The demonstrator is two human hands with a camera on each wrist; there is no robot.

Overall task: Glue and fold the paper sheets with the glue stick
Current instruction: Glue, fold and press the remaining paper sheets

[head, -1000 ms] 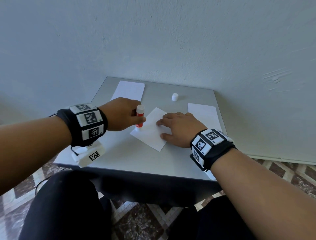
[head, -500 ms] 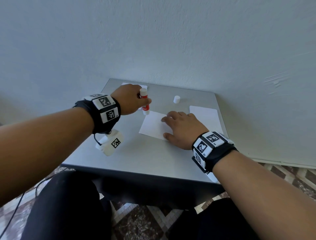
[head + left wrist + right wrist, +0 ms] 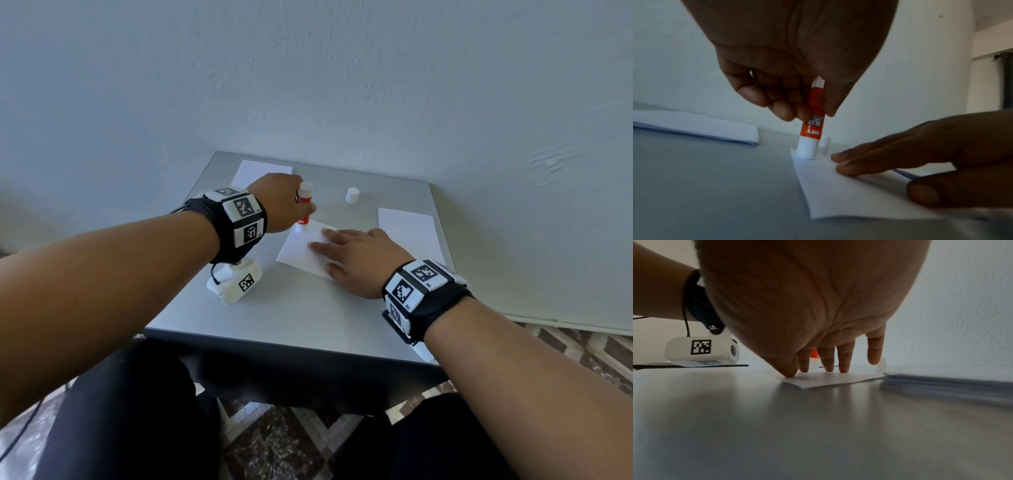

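Your left hand (image 3: pixel 279 202) pinched the light, rigid glue stick (image 3: pixel 811 123) mid-barrel, tip apparently touching the flimsy paper sheet (image 3: pixel 301 251) at its eleven-o'clock corner; your right hand (image 3: pixel 356 260) pressed it flat, fingers straight.

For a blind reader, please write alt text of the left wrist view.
A left hand grips an orange-and-white glue stick, tip down on a white paper sheet that the right hand presses flat on a grey table.
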